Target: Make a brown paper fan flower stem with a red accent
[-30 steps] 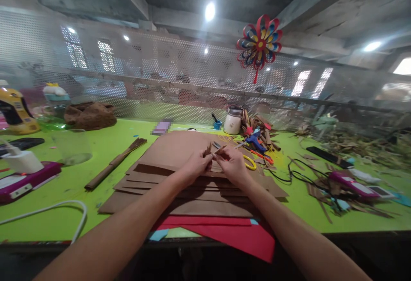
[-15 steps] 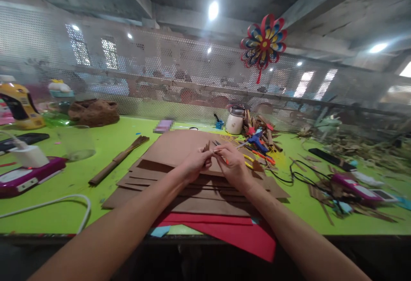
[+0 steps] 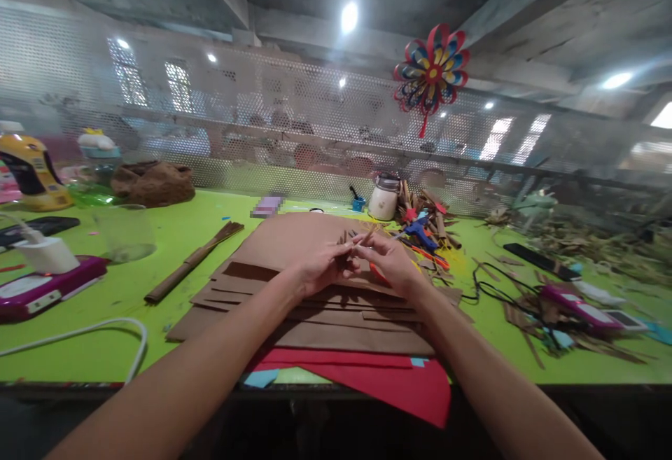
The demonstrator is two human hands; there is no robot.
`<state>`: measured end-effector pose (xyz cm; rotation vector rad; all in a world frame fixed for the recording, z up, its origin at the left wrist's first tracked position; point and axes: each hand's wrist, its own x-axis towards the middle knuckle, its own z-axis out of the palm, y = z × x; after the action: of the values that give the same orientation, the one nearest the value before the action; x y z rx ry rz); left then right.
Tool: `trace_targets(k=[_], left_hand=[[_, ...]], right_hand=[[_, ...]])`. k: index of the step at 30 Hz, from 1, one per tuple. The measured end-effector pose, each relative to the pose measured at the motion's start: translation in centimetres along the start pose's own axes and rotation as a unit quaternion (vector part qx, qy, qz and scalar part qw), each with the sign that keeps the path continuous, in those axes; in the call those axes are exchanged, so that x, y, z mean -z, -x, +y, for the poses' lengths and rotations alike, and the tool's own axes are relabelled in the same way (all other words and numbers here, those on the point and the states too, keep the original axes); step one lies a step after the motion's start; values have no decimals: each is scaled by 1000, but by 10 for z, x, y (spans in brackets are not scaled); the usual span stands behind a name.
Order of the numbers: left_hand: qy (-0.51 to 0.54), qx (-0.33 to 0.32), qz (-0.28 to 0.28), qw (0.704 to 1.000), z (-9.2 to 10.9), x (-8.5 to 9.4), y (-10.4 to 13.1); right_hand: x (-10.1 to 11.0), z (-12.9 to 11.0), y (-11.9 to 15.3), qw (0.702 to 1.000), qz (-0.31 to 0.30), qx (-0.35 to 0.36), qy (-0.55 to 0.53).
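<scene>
My left hand (image 3: 324,267) and my right hand (image 3: 387,261) meet above a stack of brown paper sheets (image 3: 299,232). Small brown paper pieces (image 3: 366,237) stick up between the fingertips, and both hands are closed around them. How each finger grips is too small to tell. Under the stack lies red paper (image 3: 388,384), which hangs over the table's front edge. Orange-handled scissors (image 3: 379,274) show in part beside my right hand. A rolled brown paper bundle (image 3: 183,271) rests left of the stack.
A blue glue gun (image 3: 421,234), a lidded jar (image 3: 384,197) and brown scraps stand behind on the right. Purple power strips (image 3: 71,288) with cables lie at both sides. A clear cup (image 3: 126,236) and a yellow bottle (image 3: 31,173) are left. A paper flower hangs above.
My right hand has shifted slightly right, its fingers more spread. My left hand has turned, its fingers reaching further right. The brown pieces at the fingertips have changed angle.
</scene>
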<state>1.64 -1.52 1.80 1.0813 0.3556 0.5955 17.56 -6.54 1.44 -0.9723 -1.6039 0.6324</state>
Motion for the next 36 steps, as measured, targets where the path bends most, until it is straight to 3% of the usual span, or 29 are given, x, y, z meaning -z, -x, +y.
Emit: trace_targets(k=[7, 13, 16, 25, 31, 36], left_hand=[[-38, -65, -20, 997, -3, 5, -2], [-28, -58, 29, 997, -9, 10, -5], [-36, -47, 20, 998, -10, 7, -4], [-71, -25, -9, 997, -6, -2, 3], [-67, 19, -11, 998, -9, -1, 2], [-56, 11, -24, 998, -11, 0, 1]], right_hand=[[-3, 2, 1, 992, -1, -56, -109], [1, 2, -2, 970, 99, -82, -207], [3, 0, -3, 960, 141, -99, -220], [-5, 4, -5, 966, 143, -139, -164], [-4, 6, -3, 985, 133, -98, -50], [-4, 0, -1, 982, 145, -118, 0]])
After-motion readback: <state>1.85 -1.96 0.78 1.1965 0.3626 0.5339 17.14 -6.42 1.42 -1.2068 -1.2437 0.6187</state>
